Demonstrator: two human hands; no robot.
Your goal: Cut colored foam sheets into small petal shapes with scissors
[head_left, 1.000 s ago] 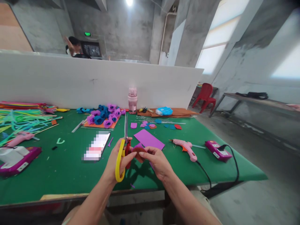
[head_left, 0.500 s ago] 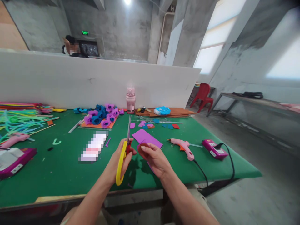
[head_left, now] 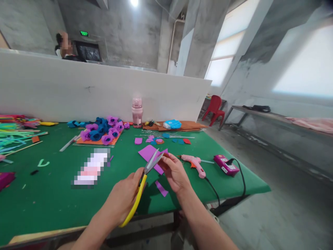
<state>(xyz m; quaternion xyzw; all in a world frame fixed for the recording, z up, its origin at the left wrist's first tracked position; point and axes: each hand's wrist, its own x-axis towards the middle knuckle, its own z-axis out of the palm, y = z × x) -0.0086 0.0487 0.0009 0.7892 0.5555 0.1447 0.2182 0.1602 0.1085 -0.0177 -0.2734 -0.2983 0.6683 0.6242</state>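
My left hand (head_left: 125, 196) is closed around yellow-handled scissors (head_left: 137, 199). Their blades are spread and point up toward my right hand (head_left: 174, 172), which pinches a small purple paper piece (head_left: 164, 152). The blade tips meet the edge of that piece, and whether they cut into it cannot be made out. A brownish piece seems to lie against it, mostly hidden by the fingers. Just beyond, a purple sheet (head_left: 146, 152) lies on the green table (head_left: 117, 215), and a purple strip (head_left: 161, 188) rests below my right hand.
A pink glue gun (head_left: 194, 163) and its purple power box (head_left: 225, 165) lie to the right. Purple and blue paper flowers (head_left: 101, 130), a pink bottle (head_left: 137, 113) and cut petals (head_left: 153, 139) are at the back. Colourful strips (head_left: 18, 137) fill the left. A white board (head_left: 104, 88) stands behind.
The scissors have swung from upright toward the right, with blades now spread at the paper in my right hand. The view has turned slightly right, and the purple strip now shows fully.
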